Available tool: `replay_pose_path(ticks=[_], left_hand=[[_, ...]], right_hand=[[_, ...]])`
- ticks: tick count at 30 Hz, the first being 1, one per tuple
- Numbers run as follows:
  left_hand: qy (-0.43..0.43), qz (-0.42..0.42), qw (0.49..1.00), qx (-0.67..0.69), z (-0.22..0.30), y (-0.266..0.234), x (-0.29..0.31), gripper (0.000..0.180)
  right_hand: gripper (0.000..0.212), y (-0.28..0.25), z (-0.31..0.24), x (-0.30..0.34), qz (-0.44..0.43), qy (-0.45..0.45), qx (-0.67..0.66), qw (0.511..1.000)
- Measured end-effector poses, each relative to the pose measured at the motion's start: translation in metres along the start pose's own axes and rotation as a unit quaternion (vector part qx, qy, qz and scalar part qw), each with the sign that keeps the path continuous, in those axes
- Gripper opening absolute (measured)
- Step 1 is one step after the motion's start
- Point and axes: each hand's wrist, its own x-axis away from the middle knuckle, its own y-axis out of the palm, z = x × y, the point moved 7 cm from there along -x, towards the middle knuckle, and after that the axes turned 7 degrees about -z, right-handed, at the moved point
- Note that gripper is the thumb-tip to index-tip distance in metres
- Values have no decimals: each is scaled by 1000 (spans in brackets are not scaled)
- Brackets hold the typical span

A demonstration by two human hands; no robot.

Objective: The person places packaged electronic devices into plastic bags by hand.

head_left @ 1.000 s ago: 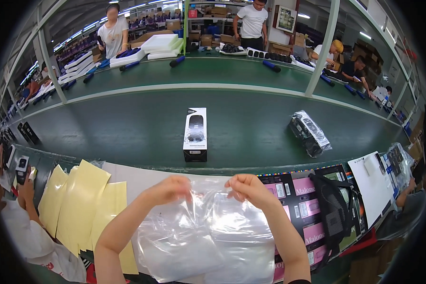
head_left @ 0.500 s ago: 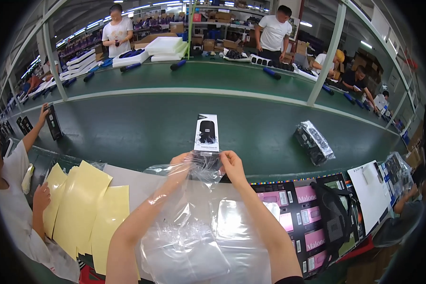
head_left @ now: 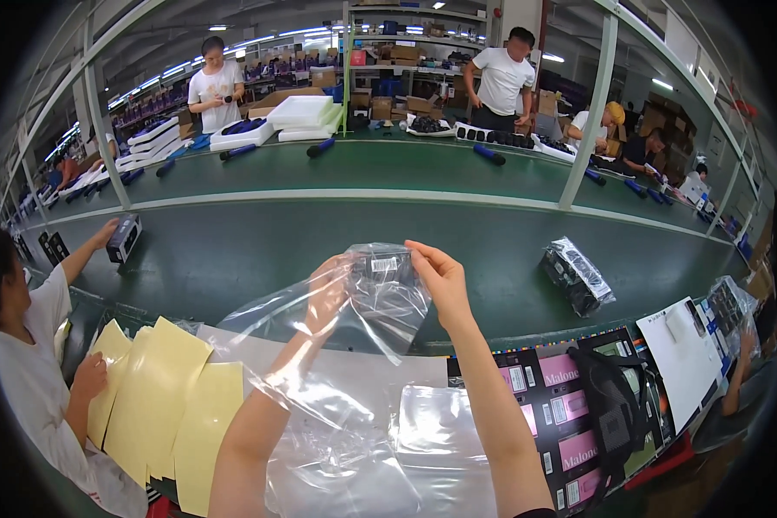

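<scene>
In front of me, above the near edge of the green bench, both hands hold a dark-sided box (head_left: 383,269) with a barcode label, covered by a clear plastic bag (head_left: 268,324). My left hand (head_left: 330,285) is closed round the box's left side, partly behind the film. With thumb and fingers pinched, my right hand (head_left: 441,278) grips the bag at the box's upper right corner. The loose end of the bag trails toward me over my left forearm. Below my arms lies a stack of flat clear bags (head_left: 440,423).
A wrapped box (head_left: 578,276) lies on the bench (head_left: 483,237) to the right. Yellow sheets (head_left: 151,401) are at the left, beside a co-worker reaching for a dark box (head_left: 124,239). A black mesh pouch (head_left: 613,406) lies on pink-and-black printed sheets at the right.
The box has tipped up toward me, its white face giving way to the barcoded end under the film. Both hands have risen slightly. The left co-worker's box has tilted over.
</scene>
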Motion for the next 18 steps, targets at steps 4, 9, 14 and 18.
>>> replay_pose_path(ticks=[4, 9, 14, 18], left_hand=[[-233, 155, 954, 112, -33, 4, 0, 25], [-214, 159, 922, 282, -77, 5, 12, 30], [-168, 162, 952, 199, -54, 4, 16, 21], [-302, 137, 852, 405, -77, 17, 16, 19]], right_hand=[[20, -13, 47, -4, 79, 191, -129, 970], [21, -27, 96, 8, 177, 251, -133, 942], [25, -23, 81, 18, 134, 244, -221, 935], [31, -19, 74, 19, 13, 143, -299, 943]])
